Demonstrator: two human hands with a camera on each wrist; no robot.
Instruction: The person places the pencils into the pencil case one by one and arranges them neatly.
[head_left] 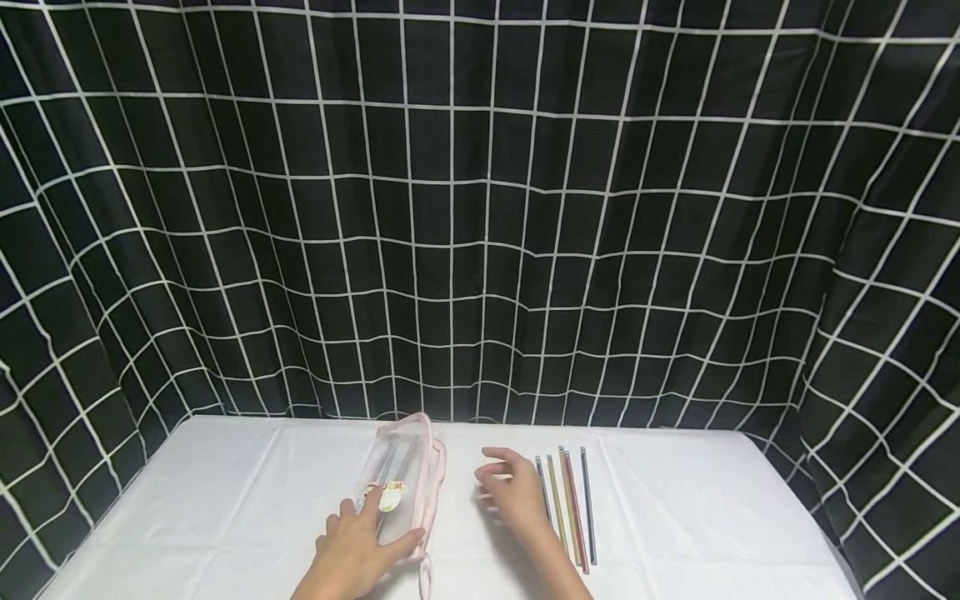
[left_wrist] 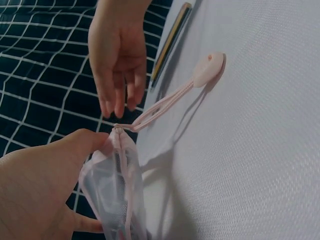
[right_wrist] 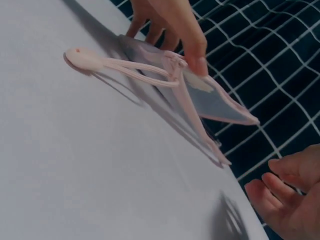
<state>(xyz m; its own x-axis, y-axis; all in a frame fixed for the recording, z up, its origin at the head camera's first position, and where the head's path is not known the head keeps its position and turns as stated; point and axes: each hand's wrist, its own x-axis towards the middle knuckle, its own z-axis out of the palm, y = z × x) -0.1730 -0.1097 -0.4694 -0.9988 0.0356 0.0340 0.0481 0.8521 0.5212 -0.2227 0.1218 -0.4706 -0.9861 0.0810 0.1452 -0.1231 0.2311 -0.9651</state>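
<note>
A clear pencil pouch with pink edging and a yellow-green label lies on the table, dark slim pencils showing through it. My left hand grips its near end, thumb at the zipped edge and fingers across the top, as the left wrist view also shows on the pouch. To the pouch's right, apart from it, my right hand hovers with loosely bent fingers and nothing in them. Several metallic-coloured pencils lie side by side just right of that hand, partly hidden by it.
A pink cord loop with a toggle hangs from the pouch's near end onto the cloth. White cloth covers the table. A black curtain with a white grid rises behind and at both sides.
</note>
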